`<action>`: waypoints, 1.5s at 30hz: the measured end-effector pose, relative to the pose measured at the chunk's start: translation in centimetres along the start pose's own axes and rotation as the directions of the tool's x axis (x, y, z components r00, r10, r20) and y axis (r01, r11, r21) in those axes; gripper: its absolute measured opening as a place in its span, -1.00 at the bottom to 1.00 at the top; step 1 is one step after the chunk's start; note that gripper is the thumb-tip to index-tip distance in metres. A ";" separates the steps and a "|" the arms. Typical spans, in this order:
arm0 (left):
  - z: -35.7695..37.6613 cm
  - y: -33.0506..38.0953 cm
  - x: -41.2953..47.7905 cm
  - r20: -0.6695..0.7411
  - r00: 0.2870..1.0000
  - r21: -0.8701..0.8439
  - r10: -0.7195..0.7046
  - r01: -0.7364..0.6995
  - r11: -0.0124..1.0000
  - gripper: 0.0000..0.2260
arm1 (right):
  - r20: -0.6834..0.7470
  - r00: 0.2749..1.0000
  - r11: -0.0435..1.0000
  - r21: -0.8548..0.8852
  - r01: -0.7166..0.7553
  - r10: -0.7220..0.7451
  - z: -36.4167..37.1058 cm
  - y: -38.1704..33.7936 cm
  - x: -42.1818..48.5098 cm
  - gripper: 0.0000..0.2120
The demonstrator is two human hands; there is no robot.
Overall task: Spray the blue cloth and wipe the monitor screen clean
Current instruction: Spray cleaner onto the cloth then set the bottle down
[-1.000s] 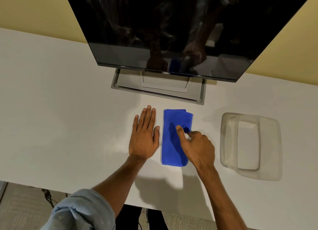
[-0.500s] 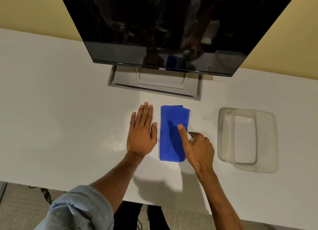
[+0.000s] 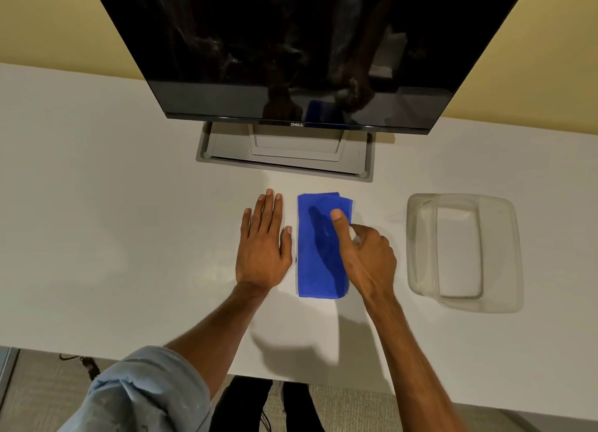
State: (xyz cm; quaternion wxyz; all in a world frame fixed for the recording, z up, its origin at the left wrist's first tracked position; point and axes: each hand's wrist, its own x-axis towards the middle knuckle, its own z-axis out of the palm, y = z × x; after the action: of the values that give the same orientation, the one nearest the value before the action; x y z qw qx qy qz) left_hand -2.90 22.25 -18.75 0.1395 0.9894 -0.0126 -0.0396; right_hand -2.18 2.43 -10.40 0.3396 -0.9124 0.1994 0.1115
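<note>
A folded blue cloth [image 3: 315, 269] lies flat on the white table [image 3: 113, 205], in front of the dark monitor [image 3: 291, 43]. My left hand [image 3: 263, 247] rests palm down, fingers apart, just left of the cloth and holds nothing. Over the cloth's right side hovers my right hand [image 3: 365, 257], curled around a small white spray bottle [image 3: 353, 231] with the forefinger stretched forward on top. Most of the bottle is hidden in the fist. The monitor screen is off and shows smears and reflections.
The monitor's grey stand base [image 3: 284, 153] sits just beyond the cloth. A clear plastic container [image 3: 420, 253] stands on the table to the right of my right hand. The table's near edge runs below my forearms, with carpet underneath.
My right hand has crept a little toward the far end of the cloth. The left hand and the cloth stay put. The view has tilted slightly.
</note>
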 end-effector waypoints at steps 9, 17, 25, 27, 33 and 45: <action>-0.3 0.2 -0.1 0.005 1.000 0.025 -0.004 0.004 1.000 -0.38 | -0.252 0.953 0.855 0.444 0.269 -0.169 -0.4 4.3 -1.0 -0.95; -0.3 0.2 -0.2 -0.052 0.999 0.031 0.015 -0.014 0.999 -0.39 | -0.385 0.923 0.831 0.519 0.201 0.017 0.0 5.7 -0.3 -0.77; 0.0 0.0 -0.1 -0.053 0.998 0.034 0.016 -0.014 0.999 -0.39 | -0.399 0.916 0.832 0.524 0.183 0.050 0.4 5.9 0.1 -0.68; 0.1 0.0 -0.1 -0.053 0.998 0.030 0.019 -0.018 0.999 -0.39 | -0.398 0.916 0.822 0.539 0.185 0.055 0.6 6.2 0.3 -0.70; 0.4 -0.2 -0.1 -0.033 0.999 0.019 0.016 -0.015 1.000 -0.38 | -0.390 0.914 0.817 0.560 0.138 0.113 0.7 6.2 0.1 -0.67; -0.5 -0.1 -0.2 0.101 0.995 -0.009 -0.002 0.003 1.000 -0.37 | -0.429 0.836 0.831 0.553 -0.058 0.343 3.0 3.6 -8.0 -0.51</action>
State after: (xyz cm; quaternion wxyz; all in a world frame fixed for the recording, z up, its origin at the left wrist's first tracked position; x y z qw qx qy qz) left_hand -3.02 22.52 -18.29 0.1431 0.9855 -0.0182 -0.0897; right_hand -11.14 4.26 -12.03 0.4930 -0.7552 0.4029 -0.1559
